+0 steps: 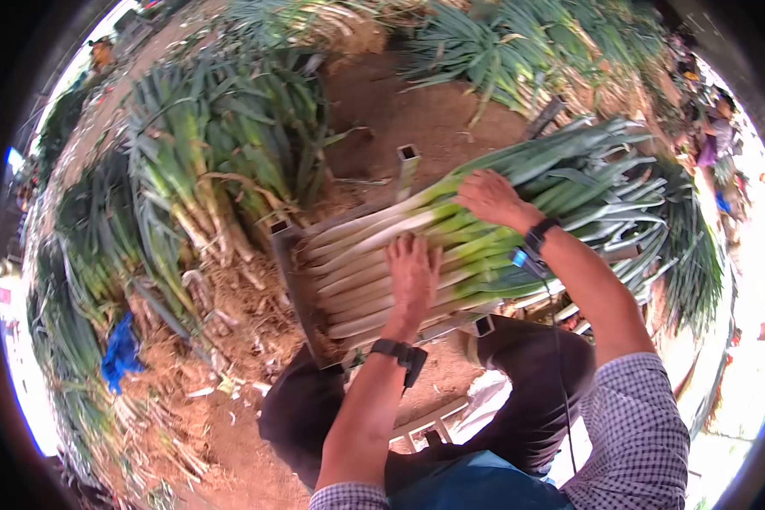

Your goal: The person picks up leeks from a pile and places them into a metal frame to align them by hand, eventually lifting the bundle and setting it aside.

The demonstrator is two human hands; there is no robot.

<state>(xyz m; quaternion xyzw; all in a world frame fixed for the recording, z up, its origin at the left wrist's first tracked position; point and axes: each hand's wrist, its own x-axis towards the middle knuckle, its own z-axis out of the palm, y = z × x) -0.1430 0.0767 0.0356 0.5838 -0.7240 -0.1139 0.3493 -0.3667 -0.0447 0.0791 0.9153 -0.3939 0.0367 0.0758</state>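
A layer of long leeks (357, 263) lies side by side in a metal frame (296, 293), white ends to the left and green leaves to the right. My left hand (413, 274) rests on the white stalks near the middle, fingers apart and pointing away from me. Farther back and to the right, my right hand (490, 199) lies over the upper stalks where white turns to green, its fingers bent down onto them; whether they grip a stalk is hidden.
Large leek piles stand at the left (221, 153) and far back (518, 51). A blue cloth or bag (121, 353) lies at the lower left. Upright metal posts (408, 161) rise from the frame. A person (719, 127) is at the far right.
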